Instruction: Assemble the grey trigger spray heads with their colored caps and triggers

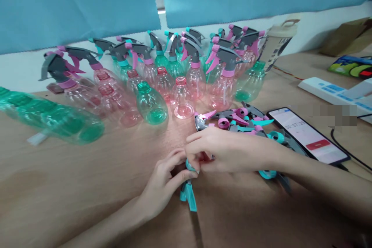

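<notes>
My left hand (165, 180) is closed around a grey spray trigger head (190, 197) with a turquoise lever and collar. The lever points down toward me. My right hand (212, 149) reaches in from the right, its fingers pinched at the turquoise collar; whether they grip the collar or a small part at its opening is hidden. Just behind my right hand lies a pile of loose trigger heads (241, 116) in pink, turquoise and grey. Farther back stand uncapped bottles, among them a green bottle (151, 104) and a clear pink bottle (183, 99).
Bottles with trigger heads fitted (225, 73) crowd the back of the table. Several green bottles (58, 118) lie in a row at left. A phone (308, 135) showing a timer, a white power strip (337, 91) and a lidded cup (277, 44) are at right.
</notes>
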`<state>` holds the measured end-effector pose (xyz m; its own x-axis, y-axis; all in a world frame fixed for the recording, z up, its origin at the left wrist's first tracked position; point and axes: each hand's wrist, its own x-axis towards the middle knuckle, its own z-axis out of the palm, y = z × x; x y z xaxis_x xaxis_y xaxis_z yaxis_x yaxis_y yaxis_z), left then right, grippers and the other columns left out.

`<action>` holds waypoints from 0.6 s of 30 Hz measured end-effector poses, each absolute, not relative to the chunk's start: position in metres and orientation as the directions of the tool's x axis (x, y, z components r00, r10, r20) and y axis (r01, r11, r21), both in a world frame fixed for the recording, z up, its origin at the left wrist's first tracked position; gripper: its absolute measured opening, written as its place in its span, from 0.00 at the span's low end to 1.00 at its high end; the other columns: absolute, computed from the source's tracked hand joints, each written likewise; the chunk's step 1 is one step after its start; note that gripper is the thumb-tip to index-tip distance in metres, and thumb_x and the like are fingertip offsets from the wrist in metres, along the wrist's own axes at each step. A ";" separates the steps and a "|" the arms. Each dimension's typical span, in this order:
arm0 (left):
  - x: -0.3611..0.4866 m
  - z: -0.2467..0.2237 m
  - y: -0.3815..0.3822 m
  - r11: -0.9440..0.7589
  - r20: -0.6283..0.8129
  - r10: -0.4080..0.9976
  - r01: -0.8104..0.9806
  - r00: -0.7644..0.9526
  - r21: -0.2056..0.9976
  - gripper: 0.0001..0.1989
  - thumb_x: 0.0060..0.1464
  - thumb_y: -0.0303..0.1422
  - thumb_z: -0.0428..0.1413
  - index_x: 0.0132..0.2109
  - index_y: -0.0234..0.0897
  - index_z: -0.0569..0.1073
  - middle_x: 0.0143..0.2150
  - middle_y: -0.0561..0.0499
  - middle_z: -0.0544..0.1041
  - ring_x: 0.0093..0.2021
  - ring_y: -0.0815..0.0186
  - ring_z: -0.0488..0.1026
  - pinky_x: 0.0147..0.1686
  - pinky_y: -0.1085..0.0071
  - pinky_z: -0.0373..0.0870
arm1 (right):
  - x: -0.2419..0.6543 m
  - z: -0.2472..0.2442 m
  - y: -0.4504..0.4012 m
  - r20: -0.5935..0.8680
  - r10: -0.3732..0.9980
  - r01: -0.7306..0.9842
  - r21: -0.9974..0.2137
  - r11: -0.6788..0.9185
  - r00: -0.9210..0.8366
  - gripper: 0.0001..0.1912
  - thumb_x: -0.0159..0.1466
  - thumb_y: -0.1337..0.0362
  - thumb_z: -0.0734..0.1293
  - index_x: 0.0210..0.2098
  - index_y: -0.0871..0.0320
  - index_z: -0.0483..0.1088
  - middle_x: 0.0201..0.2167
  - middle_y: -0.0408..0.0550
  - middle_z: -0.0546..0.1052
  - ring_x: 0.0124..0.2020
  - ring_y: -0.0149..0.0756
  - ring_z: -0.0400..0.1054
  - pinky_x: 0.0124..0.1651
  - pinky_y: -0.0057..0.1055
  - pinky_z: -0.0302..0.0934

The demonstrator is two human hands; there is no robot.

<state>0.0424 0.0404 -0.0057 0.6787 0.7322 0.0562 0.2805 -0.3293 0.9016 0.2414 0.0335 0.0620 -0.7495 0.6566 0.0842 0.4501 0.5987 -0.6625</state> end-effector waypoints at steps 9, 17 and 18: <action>0.044 -0.003 0.039 -0.493 0.163 0.679 0.279 0.716 0.824 0.04 0.56 0.32 0.55 0.35 0.39 0.73 0.34 0.53 0.72 0.34 0.67 0.69 0.36 0.73 0.66 | 0.239 0.065 0.035 -0.016 0.621 0.473 -0.662 0.581 -0.784 0.07 0.52 0.77 0.64 0.27 0.60 0.65 0.26 0.39 0.66 0.27 0.25 0.61 0.31 0.21 0.54; 0.044 -0.005 0.039 -0.533 0.223 0.695 0.281 0.684 0.798 0.03 0.56 0.31 0.54 0.35 0.39 0.72 0.31 0.53 0.71 0.31 0.66 0.69 0.33 0.72 0.67 | 0.236 0.059 0.030 0.097 0.650 0.462 -0.625 0.629 -0.754 0.07 0.51 0.74 0.62 0.26 0.58 0.59 0.26 0.39 0.64 0.28 0.26 0.58 0.28 0.23 0.51; 0.045 -0.005 0.039 -0.536 0.236 0.697 0.274 0.677 0.799 0.03 0.55 0.30 0.54 0.35 0.39 0.72 0.31 0.53 0.71 0.31 0.66 0.69 0.32 0.72 0.67 | 0.236 0.058 0.030 0.099 0.656 0.466 -0.626 0.626 -0.748 0.07 0.51 0.74 0.62 0.26 0.58 0.59 0.27 0.39 0.64 0.28 0.26 0.58 0.27 0.22 0.51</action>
<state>0.0448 0.0390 -0.0046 0.6770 0.6972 0.2358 0.2735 -0.5358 0.7988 0.2357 0.0296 0.0581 -0.7479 0.6564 0.0994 0.4658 0.6256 -0.6258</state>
